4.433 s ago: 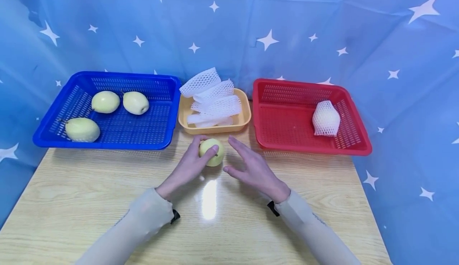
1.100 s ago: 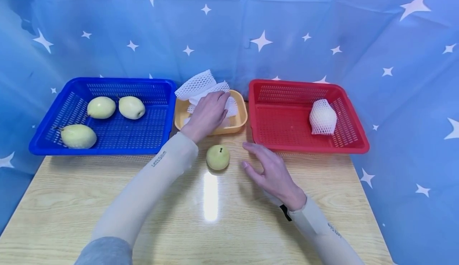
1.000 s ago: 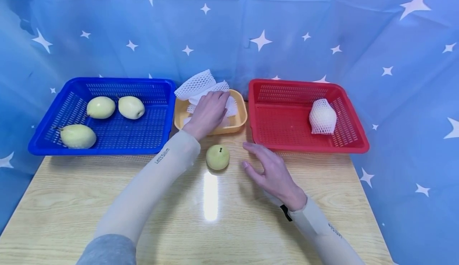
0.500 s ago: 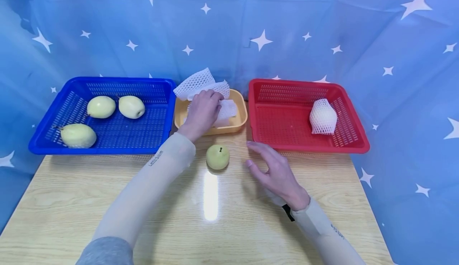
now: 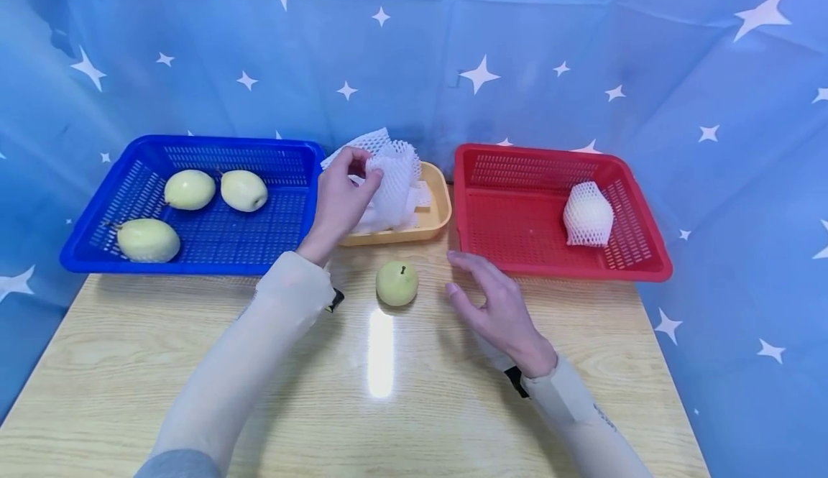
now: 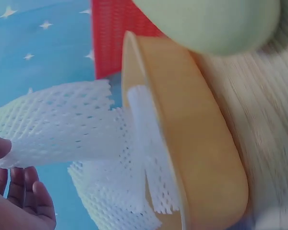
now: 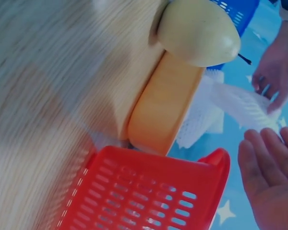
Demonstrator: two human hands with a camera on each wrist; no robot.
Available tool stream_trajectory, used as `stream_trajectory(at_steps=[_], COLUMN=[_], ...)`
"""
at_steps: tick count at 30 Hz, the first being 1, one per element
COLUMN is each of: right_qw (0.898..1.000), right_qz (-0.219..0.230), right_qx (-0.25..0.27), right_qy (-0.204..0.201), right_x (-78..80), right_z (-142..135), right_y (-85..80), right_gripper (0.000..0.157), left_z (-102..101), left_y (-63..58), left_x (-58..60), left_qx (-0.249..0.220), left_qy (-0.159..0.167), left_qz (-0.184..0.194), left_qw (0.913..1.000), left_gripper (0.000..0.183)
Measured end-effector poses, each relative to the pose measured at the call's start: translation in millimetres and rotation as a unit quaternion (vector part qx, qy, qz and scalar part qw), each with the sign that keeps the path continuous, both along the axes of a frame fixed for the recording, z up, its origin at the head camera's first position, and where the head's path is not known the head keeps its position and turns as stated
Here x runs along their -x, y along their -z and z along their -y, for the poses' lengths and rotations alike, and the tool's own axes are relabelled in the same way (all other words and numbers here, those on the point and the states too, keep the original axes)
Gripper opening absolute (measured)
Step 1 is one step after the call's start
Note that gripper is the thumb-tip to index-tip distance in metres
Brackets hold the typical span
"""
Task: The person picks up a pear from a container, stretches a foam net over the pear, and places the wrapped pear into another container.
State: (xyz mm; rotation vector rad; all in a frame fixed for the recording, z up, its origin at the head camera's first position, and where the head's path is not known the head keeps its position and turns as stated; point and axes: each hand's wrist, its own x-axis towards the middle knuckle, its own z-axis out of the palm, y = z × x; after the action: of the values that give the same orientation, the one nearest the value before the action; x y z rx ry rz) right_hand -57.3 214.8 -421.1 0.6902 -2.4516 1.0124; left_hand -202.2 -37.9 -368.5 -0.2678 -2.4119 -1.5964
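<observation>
My left hand [image 5: 341,194] pinches a white foam fruit net [image 5: 392,189] by its end, above the yellow tray [image 5: 441,212]. In the left wrist view the foam net [image 6: 62,124] stretches sideways from thumb and fingers, over other nets [image 6: 151,158] in the tray. A pale green pear [image 5: 397,283] stands on the table in front of the tray, stem up. To the right of that pear, my right hand [image 5: 498,313] hovers with relaxed, parted fingers and holds nothing. In the right wrist view its fingers [image 7: 264,158] appear beside the red basket's corner.
A blue basket [image 5: 194,268] at the left holds several pears, one of them a pear [image 5: 149,241] near its front. At the right, a red basket [image 5: 517,259] contains one net-wrapped pear [image 5: 588,213]. A starry blue curtain [image 5: 414,54] hangs behind the wooden table [image 5: 414,420].
The left hand let go of the pear, leaving it on the table, and reached into the tray. It now lifts a foam net there, drawing back slightly left. The right hand shifted slightly right.
</observation>
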Motion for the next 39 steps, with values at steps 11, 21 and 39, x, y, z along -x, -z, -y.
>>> stream_trajectory(at_steps=[11,21,39], right_qw=[0.995,0.937,0.803], right_qz=[0.062,0.259,0.347], right_qx=[0.079,0.235,0.485], right_qy=[0.010,-0.009,0.001], right_x=[4.6,12.2,28.7], right_z=[10,34,52], right_y=[-13.0,-30.1,-32.3], right_gripper=[0.035,0.040,0.010], left_z=[12,14,26], left_y=[-10.6,-10.3,13.2], left_x=[-34.7,-75.0,-102.0], left_qx=[-0.118,-0.200,-0.205], left_qy=[0.065,0.127,0.278], left_qz=[0.003,-0.012,-0.071], left_qw=[0.9909,0.9714,0.9358], left_gripper=[0.022,0.021,0.028])
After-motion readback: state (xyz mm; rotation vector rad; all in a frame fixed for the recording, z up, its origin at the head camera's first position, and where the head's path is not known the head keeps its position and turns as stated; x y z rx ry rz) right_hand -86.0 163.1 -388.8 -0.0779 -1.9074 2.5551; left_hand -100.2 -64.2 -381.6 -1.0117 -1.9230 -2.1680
